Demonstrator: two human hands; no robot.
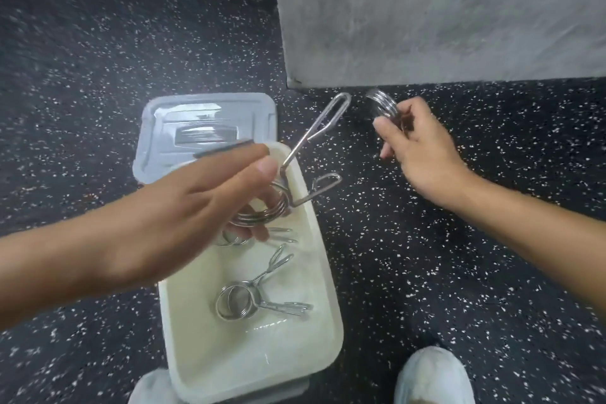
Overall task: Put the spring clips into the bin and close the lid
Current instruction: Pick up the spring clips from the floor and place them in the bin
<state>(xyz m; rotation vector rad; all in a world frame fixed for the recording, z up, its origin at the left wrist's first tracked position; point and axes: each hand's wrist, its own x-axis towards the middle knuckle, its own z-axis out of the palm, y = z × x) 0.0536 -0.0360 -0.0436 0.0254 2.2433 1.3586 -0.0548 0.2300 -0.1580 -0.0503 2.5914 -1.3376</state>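
Note:
An open white bin stands on the speckled floor in front of me. Its grey lid lies flat just beyond it. My left hand hovers over the bin's far end, holding a metal spring clip by its coil, handles pointing up and right. Off to the right of the bin, my right hand grips a second spring clip above the floor. Inside the bin lie a spring clip near the middle and another partly hidden under my left hand.
A grey concrete block or wall base fills the upper right, its corner close to my right hand. My two light shoes show at the bottom edge, either side of the bin's near end. Black speckled rubber floor surrounds everything.

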